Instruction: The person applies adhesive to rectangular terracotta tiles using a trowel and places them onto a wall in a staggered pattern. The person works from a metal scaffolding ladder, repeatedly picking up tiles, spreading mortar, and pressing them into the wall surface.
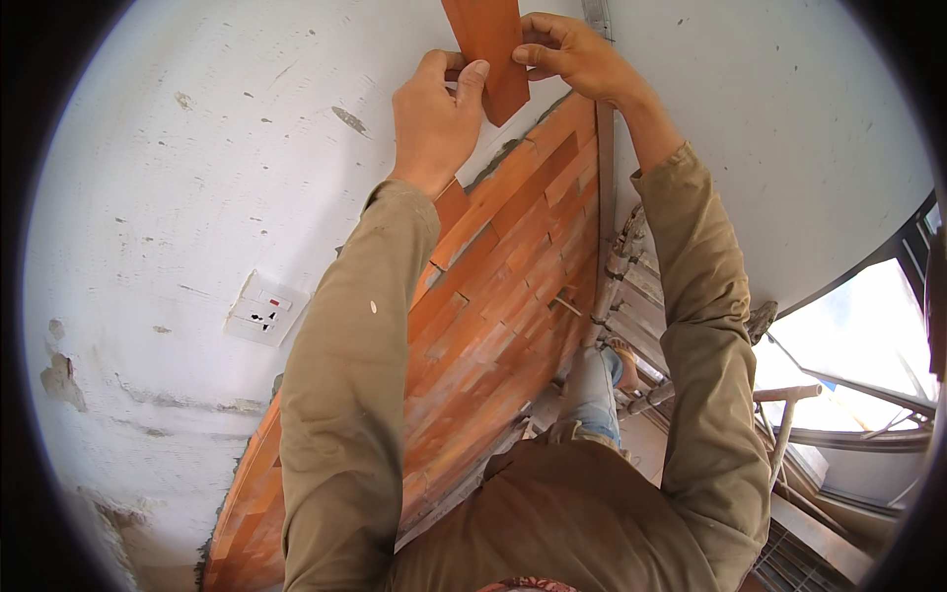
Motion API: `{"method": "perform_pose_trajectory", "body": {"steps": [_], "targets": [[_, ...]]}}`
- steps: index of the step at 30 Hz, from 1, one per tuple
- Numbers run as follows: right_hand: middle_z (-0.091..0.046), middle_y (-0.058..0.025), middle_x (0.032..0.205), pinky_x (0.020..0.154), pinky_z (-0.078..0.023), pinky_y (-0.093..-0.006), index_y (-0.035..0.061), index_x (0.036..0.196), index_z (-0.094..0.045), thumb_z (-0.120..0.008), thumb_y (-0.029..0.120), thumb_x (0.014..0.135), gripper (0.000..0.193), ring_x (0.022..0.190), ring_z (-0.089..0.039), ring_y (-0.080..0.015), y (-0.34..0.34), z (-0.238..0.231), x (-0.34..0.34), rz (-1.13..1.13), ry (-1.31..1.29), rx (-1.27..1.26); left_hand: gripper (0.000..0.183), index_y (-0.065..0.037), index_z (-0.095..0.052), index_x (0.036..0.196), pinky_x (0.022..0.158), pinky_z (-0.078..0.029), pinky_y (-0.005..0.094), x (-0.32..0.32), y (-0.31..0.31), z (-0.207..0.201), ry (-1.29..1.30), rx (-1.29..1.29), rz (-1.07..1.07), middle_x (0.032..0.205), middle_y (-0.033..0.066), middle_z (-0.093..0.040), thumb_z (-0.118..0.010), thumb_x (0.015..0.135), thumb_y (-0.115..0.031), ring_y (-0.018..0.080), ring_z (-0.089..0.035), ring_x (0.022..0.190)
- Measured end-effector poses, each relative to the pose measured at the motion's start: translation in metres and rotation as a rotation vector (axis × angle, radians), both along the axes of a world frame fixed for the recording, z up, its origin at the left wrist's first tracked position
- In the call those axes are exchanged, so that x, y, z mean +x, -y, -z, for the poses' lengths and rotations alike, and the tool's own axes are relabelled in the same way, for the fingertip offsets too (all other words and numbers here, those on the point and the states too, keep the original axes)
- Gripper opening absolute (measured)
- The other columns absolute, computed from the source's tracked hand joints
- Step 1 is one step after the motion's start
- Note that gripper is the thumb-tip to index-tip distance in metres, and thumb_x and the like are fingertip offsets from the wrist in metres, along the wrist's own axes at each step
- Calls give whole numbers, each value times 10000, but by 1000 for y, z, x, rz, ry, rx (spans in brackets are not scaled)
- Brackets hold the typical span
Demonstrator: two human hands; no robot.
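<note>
Both my hands hold a flat orange-brown tile [490, 37] near the top of the view, just above the tiled part of the wall. My left hand [439, 118] grips its left edge between thumb and fingers. From the other side, my right hand [572, 57] pinches the right edge. The tile's upper end runs out of the picture. Below it, the orange cladding [493, 296] covers the wall in staggered strips, with grey mortar showing along its upper edge. Whether the held tile touches the wall, I cannot tell.
A white socket plate [266, 308] sits on the scuffed white wall [197, 197] at left. A vertical strip [606, 168] marks the corner. To the lower right are a bamboo or pipe scaffold [784, 424], slatted boards [641, 331] and a bright window [858, 326]. My bare foot [623, 363] rests near the boards.
</note>
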State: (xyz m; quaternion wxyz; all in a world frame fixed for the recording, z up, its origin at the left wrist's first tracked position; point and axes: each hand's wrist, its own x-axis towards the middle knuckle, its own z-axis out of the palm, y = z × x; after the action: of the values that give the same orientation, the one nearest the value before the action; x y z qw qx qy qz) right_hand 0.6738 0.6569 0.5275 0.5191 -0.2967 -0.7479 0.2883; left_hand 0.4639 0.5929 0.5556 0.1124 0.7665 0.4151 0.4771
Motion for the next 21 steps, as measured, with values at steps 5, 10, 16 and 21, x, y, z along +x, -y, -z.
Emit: {"method": "perform_pose_trajectory", "body": {"steps": [5, 10, 16, 21], "targets": [[-699, -70, 1093, 867, -515, -352, 31, 1183, -650, -639, 161, 956, 263, 1005, -641, -186, -12, 2, 2, 182, 303, 94, 500, 57, -582, 1255, 739, -557, 314, -30, 17, -1, 157, 197, -38, 1055, 166, -713, -701, 946, -317, 181, -692, 955], [-693, -95, 1017, 838, -486, -369, 13, 1082, -662, -626, 81, 917, 182, 919, -630, -228, -19, 1, -6, 218, 462, 60, 481, 56, -605, 1250, 756, -556, 316, -46, 18, -1, -51, 166, -54, 1048, 168, -725, -718, 927, -282, 192, -701, 932], [-665, -168, 1016, 859, -483, -422, -15, 1023, -639, -639, 51, 855, 180, 958, -613, -357, -23, 4, -15, 267, 768, 156, 390, 44, -662, 1174, 750, -551, 324, -57, 10, 12, -231, -73, -120, 938, 168, -746, -719, 898, -225, 222, -721, 841], [-663, -171, 1045, 865, -480, -454, -13, 1029, -641, -632, 37, 847, 189, 996, -614, -376, -25, 11, -18, 308, 882, 206, 339, 37, -687, 1119, 739, -550, 350, -55, 3, 23, -390, -98, -133, 896, 184, -742, -709, 894, -215, 270, -723, 821]]}}
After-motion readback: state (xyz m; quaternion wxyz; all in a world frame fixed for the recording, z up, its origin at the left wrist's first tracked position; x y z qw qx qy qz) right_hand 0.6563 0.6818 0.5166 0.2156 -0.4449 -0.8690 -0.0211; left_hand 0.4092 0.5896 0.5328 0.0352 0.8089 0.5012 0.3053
